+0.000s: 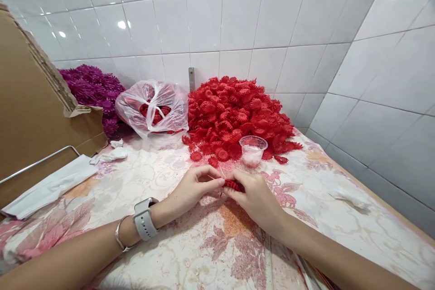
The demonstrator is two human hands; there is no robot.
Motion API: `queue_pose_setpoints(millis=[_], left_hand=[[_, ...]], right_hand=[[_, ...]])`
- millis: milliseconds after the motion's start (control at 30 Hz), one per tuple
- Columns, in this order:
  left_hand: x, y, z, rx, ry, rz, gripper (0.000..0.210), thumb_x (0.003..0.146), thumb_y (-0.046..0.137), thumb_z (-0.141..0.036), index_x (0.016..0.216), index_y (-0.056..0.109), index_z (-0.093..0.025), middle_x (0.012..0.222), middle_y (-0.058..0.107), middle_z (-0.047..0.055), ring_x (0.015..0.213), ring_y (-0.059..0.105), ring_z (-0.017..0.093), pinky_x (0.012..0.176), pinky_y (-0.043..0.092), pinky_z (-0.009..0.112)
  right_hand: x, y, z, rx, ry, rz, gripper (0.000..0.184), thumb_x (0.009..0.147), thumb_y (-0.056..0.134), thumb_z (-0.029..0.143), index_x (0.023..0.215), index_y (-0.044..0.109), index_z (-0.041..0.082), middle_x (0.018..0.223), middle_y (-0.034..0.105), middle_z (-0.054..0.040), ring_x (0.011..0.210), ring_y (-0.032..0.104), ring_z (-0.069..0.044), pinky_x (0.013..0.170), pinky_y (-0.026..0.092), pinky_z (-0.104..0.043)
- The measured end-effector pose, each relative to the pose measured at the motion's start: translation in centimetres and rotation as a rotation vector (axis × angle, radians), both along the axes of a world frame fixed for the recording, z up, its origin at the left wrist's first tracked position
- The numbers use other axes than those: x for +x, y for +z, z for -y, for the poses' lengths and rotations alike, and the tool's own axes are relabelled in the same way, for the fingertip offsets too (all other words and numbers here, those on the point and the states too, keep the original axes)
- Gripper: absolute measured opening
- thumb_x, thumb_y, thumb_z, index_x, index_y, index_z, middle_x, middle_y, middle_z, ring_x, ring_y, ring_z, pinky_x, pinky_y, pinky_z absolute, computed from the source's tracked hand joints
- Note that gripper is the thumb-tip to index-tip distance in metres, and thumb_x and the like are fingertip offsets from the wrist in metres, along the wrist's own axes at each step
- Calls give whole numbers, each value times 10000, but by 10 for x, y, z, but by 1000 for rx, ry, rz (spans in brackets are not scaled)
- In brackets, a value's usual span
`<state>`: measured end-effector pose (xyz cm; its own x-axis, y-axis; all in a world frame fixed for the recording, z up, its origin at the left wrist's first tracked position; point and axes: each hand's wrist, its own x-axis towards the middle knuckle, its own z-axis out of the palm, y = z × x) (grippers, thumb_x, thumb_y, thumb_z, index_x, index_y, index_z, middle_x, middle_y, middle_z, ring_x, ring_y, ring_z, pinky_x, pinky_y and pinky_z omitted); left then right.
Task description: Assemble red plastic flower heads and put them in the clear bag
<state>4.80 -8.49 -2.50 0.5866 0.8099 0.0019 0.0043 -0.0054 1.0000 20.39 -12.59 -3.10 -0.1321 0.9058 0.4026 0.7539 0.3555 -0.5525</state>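
My left hand (200,184) and my right hand (254,195) meet low over the middle of the table. Between them is a small dark red artificial flower piece (233,185) with curled, ridged petals. My right thumb and fingers close round it, hiding part of it. At its left edge my left thumb and fingertips pinch together; a thin pale strand shows near them, too fine to identify. Just beyond my right hand stands a clear plastic cup (252,156) with whitish-pink contents. A large heap of red artificial flower pieces (234,111) rises behind the cup.
A tied clear plastic bag (152,108) with red pieces lies beside a purple flower heap (91,93). On the left are a cardboard box (41,95) and white paper (50,186). A tiled wall (204,18) bounds the floral-covered table (159,240).
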Motion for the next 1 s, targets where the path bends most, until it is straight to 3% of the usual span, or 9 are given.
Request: queue_pose_setpoints(millis=[167, 400, 533, 633, 800, 1000], left_hand=[[2, -1, 0, -127, 14, 144, 230, 673, 681, -302, 712, 516, -146, 743, 595, 17, 700, 606, 160, 676, 485, 319], [2, -4, 1, -200, 3, 284, 250, 666, 699, -249, 664, 469, -150, 579, 487, -48, 497, 453, 50, 523, 391, 191], [3, -5, 2, -250, -45, 348, 249, 693, 671, -268, 684, 444, -168, 550, 501, -40, 521, 503, 90, 548, 409, 225], [4, -5, 2, -262, -57, 354, 259, 692, 670, -272, 677, 433, -169, 609, 548, -12, 599, 552, 122, 621, 440, 264], [2, -6, 0, -272, 37, 305, 297, 616, 729, -267, 643, 454, -157, 596, 494, -39, 588, 525, 86, 634, 440, 221], [0, -4, -1, -276, 64, 351, 248, 642, 701, -234, 653, 464, -161, 663, 492, -31, 669, 523, 79, 677, 444, 192]], right_hand=[[0, 1, -1, -11, 27, -35, 187, 801, 413, 93, 694, 543, 174, 652, 633, -32, 569, 551, -148, 547, 370, -242], [-4, 4, -2, -236, 47, -510, 217, 858, 398, 306, 707, 505, 193, 420, 528, 41, 368, 508, -114, 404, 353, -202], [-6, 3, -4, -340, 56, -732, 231, 813, 447, 393, 712, 473, 186, 440, 532, 48, 317, 460, -90, 351, 339, -189], [-6, 3, -6, -375, 92, -835, 262, 762, 507, 432, 711, 488, 175, 514, 579, 28, 352, 506, -91, 379, 397, -198], [-6, 0, -6, -411, 135, -984, 279, 710, 584, 437, 728, 542, 162, 620, 625, -3, 467, 600, -128, 473, 500, -243], [2, 0, -9, -396, 111, -1053, 299, 685, 626, 449, 663, 544, 162, 616, 630, -25, 569, 630, -176, 532, 528, -284]])
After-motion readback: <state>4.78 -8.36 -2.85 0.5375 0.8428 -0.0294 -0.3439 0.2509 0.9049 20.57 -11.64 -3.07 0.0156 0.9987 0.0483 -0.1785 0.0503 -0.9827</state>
